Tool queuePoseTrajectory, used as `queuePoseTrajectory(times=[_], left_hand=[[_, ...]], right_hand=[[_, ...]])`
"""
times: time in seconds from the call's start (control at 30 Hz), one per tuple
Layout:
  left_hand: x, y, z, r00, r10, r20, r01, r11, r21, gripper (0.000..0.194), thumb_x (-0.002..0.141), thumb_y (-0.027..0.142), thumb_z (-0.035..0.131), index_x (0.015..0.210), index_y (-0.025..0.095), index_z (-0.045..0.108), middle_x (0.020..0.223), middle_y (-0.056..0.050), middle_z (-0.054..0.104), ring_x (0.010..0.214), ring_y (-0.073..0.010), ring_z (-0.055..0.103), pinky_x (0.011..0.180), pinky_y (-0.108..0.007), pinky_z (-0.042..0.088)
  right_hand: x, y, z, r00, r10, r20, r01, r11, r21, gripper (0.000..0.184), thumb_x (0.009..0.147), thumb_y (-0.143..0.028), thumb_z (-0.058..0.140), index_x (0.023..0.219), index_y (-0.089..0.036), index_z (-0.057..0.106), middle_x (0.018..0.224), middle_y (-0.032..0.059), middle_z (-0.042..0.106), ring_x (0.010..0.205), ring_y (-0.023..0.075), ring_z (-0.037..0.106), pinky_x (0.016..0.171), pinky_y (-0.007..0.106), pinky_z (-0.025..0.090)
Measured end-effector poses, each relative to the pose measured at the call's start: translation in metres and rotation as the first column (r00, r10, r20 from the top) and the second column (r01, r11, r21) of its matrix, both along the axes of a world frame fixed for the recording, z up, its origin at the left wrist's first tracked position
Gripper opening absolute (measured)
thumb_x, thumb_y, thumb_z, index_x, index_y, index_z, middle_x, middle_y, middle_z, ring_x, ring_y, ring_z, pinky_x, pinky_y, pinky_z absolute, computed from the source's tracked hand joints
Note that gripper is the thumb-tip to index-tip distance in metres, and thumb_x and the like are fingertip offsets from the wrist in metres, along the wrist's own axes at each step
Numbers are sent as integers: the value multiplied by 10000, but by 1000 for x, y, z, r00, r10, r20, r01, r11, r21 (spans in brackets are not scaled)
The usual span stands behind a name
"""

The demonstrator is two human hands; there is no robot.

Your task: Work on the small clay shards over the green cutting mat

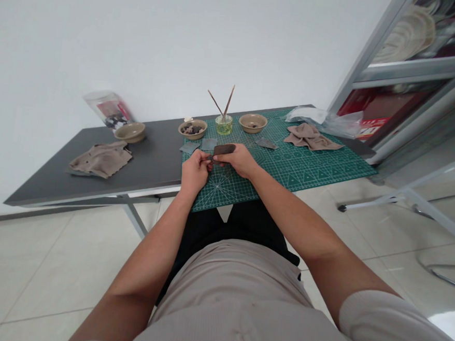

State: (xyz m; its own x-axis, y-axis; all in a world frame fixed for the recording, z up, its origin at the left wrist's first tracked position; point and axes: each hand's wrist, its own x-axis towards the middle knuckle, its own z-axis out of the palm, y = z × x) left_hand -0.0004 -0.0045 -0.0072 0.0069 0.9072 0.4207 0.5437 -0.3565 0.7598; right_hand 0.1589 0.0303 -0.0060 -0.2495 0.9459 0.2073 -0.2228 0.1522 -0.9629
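Note:
Over the green cutting mat both my hands come together. My right hand is closed around a dark brown, flat rectangular piece that looks like folded sandpaper. Its lower edge meets the fingertips of my left hand, which pinch something too small to make out. Just beyond my hands lie small grey sheets, one a grey-blue square and another a grey square. A darker grey sheet rests to the right of them.
At the back stand a bowl of small dark pieces, a glass jar with two thin sticks, and another bowl. Brown cloths lie left and right. A third bowl and plastic bags sit near the wall.

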Motion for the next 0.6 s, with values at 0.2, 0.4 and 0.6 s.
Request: queuePoseTrajectory(times=[0.2,0.4,0.6], left_hand=[[-1,1,-1,999,17,33,-17,1000,-2,92,805,149,503,834,217,558,671,30,662,617,-141,634,674,-263,492],[-1,2,-1,1000,-18,15,18,1000,6,99,810,147,504,836,220,567,673,34,664,631,-142,642,694,-269,499],[-2,2,-2,1000,-17,26,17,1000,5,102,807,147,505,838,218,572,659,37,657,626,-143,640,686,-269,498]], right_hand=[[1,-1,1,1000,28,6,-27,1000,-9,302,570,-282,812,811,-123,722,752,27,704,684,142,627,596,255,525],[1,1,-2,1000,12,4,-12,1000,-2,338,580,-333,822,826,-122,729,767,39,711,695,152,635,584,257,524],[0,1,-1,1000,-4,-1,4,1000,-23,300,548,-290,831,777,-125,731,725,30,701,663,143,622,567,254,514]])
